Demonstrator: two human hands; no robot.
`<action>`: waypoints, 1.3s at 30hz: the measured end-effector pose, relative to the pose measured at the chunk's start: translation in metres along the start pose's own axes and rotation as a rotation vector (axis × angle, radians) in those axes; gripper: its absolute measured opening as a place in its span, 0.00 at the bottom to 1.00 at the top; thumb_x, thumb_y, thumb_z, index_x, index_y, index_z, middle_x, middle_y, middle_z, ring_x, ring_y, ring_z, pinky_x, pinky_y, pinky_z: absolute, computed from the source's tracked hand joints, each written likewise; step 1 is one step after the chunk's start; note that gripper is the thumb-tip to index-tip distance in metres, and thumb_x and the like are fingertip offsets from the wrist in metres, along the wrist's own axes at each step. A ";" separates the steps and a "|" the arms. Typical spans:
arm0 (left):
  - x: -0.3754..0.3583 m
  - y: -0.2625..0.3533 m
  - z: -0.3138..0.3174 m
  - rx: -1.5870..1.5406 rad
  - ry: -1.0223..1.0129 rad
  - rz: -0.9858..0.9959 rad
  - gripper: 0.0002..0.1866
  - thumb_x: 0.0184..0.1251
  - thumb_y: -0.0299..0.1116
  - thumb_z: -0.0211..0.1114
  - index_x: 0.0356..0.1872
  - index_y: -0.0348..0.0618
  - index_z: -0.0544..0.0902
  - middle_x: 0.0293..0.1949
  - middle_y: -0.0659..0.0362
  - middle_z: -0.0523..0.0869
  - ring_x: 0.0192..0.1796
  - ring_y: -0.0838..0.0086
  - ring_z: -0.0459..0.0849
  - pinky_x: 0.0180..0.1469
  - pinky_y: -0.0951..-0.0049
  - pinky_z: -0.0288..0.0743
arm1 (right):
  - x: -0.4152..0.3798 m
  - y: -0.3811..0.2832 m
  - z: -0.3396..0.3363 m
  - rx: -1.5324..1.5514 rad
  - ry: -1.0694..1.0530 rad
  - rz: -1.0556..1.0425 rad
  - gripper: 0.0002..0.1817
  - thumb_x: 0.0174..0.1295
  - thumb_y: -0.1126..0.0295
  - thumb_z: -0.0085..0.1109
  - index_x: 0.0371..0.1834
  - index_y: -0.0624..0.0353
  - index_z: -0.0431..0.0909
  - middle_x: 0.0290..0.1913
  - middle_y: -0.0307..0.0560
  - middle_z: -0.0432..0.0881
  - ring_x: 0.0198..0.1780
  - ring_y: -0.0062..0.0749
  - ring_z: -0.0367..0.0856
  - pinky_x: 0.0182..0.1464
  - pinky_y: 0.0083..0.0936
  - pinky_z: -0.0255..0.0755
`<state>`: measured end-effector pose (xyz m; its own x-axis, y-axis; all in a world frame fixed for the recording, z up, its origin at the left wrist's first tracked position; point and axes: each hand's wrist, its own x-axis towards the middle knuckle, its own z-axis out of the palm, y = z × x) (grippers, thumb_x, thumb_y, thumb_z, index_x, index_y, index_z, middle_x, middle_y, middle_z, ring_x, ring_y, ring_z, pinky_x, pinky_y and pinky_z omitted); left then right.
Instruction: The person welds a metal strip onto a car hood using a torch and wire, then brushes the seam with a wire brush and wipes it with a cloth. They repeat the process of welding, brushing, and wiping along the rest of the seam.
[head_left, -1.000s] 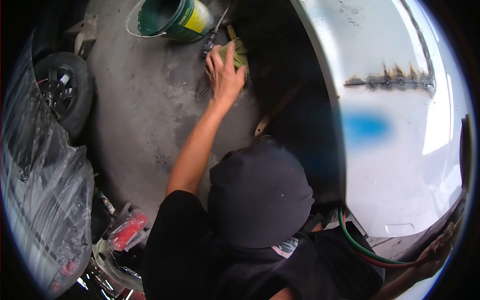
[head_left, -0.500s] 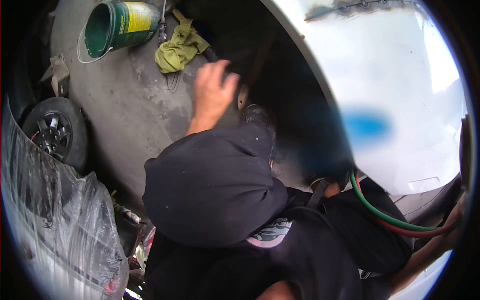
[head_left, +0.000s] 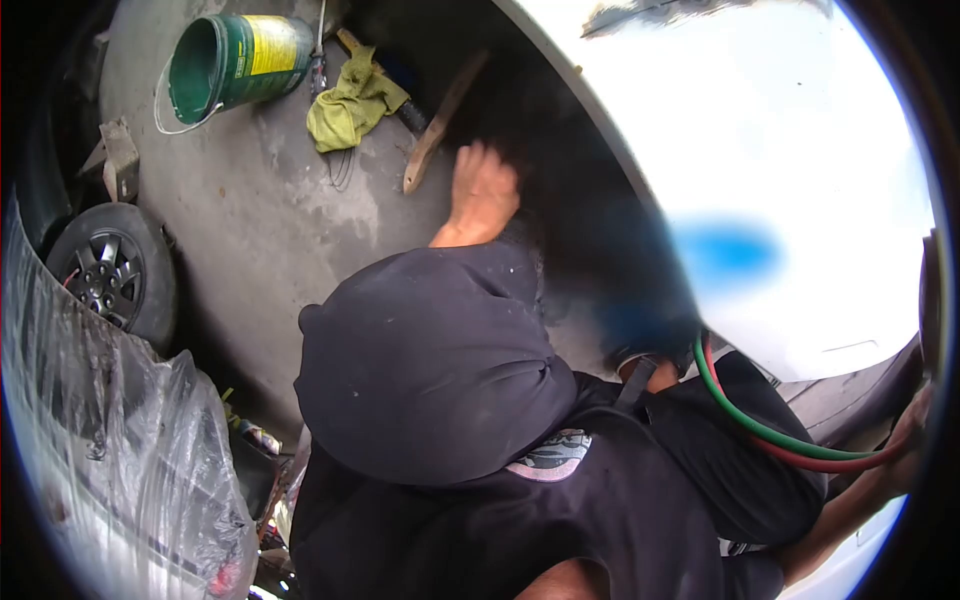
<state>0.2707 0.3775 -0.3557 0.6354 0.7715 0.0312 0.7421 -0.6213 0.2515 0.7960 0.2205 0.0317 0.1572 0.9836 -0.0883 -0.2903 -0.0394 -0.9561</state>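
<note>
The left hand (head_left: 484,188), blurred, is hanging near the floor (head_left: 250,200) with its fingers partly curled, and whether it is holding anything cannot be told. Just left of it the stick (head_left: 436,133) is lying on the floor, with the rag (head_left: 355,105) and then the bucket (head_left: 243,65) resting farther left. The right hand (head_left: 905,435) is showing dimly where the hoses (head_left: 742,418) are reaching it, its grip too unclear to tell.
</note>
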 end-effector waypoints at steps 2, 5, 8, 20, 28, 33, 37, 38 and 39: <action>0.014 0.005 0.022 -0.102 0.112 -0.002 0.07 0.57 0.25 0.68 0.35 0.45 0.90 0.46 0.52 0.84 0.48 0.54 0.80 0.50 0.54 0.74 | 0.003 -0.002 0.000 0.019 -0.054 0.017 0.29 0.86 0.65 0.32 0.81 0.76 0.54 0.82 0.68 0.61 0.78 0.46 0.71 0.67 0.24 0.76; 0.015 0.010 0.041 -0.203 0.196 -0.062 0.10 0.56 0.21 0.66 0.38 0.43 0.90 0.50 0.51 0.85 0.48 0.52 0.82 0.52 0.52 0.75 | 0.013 0.000 0.007 0.072 -0.161 0.047 0.29 0.86 0.65 0.32 0.81 0.76 0.54 0.82 0.68 0.61 0.78 0.46 0.71 0.66 0.23 0.76; 0.021 0.016 0.036 -0.220 0.042 -0.203 0.10 0.56 0.20 0.64 0.39 0.40 0.87 0.42 0.48 0.86 0.48 0.50 0.84 0.52 0.51 0.77 | 0.027 0.008 0.028 0.118 -0.305 0.079 0.29 0.86 0.65 0.32 0.81 0.76 0.54 0.82 0.68 0.61 0.78 0.45 0.71 0.65 0.22 0.77; 0.093 0.019 -0.176 -0.820 0.271 -0.194 0.08 0.72 0.21 0.69 0.48 0.35 0.86 0.30 0.63 0.84 0.30 0.84 0.81 0.33 0.79 0.73 | 0.034 0.013 0.038 0.129 -0.446 0.020 0.32 0.85 0.63 0.30 0.84 0.75 0.48 0.85 0.64 0.53 0.83 0.47 0.62 0.75 0.29 0.69; 0.130 0.027 -0.180 -0.604 0.239 -0.008 0.08 0.67 0.20 0.68 0.44 0.32 0.89 0.30 0.56 0.86 0.27 0.74 0.82 0.31 0.72 0.72 | 0.012 0.002 0.023 0.235 -0.456 0.126 0.35 0.83 0.65 0.36 0.87 0.66 0.38 0.88 0.59 0.46 0.84 0.49 0.60 0.80 0.37 0.61; 0.132 0.028 -0.184 -0.544 0.245 0.029 0.08 0.66 0.20 0.68 0.44 0.31 0.89 0.31 0.53 0.87 0.28 0.68 0.83 0.33 0.70 0.74 | 0.015 0.000 0.022 0.111 -0.507 0.096 0.36 0.82 0.64 0.37 0.87 0.65 0.38 0.88 0.59 0.46 0.84 0.48 0.59 0.77 0.38 0.68; 0.136 0.028 -0.189 -0.513 0.226 0.053 0.08 0.66 0.21 0.68 0.43 0.31 0.89 0.31 0.52 0.88 0.29 0.67 0.85 0.34 0.69 0.75 | 0.018 0.001 0.026 0.120 -0.552 0.094 0.36 0.82 0.65 0.37 0.87 0.65 0.39 0.88 0.57 0.44 0.85 0.48 0.57 0.80 0.39 0.62; 0.137 0.029 -0.191 -0.493 0.228 0.065 0.08 0.66 0.21 0.68 0.43 0.31 0.90 0.31 0.52 0.88 0.29 0.67 0.85 0.34 0.69 0.76 | 0.019 0.002 0.027 0.140 -0.571 0.105 0.36 0.81 0.66 0.38 0.87 0.64 0.39 0.89 0.56 0.44 0.86 0.48 0.55 0.83 0.41 0.56; 0.138 0.030 -0.191 -0.490 0.228 0.067 0.08 0.66 0.21 0.68 0.43 0.31 0.90 0.31 0.52 0.88 0.29 0.67 0.85 0.34 0.69 0.76 | 0.004 -0.001 0.009 0.142 -0.570 0.102 0.36 0.81 0.66 0.38 0.87 0.64 0.39 0.89 0.56 0.44 0.86 0.48 0.55 0.83 0.41 0.56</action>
<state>0.3396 0.4916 -0.1588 0.5753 0.7762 0.2580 0.4802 -0.5758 0.6618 0.7889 0.2257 0.0352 -0.3987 0.9168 0.0235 -0.4068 -0.1538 -0.9005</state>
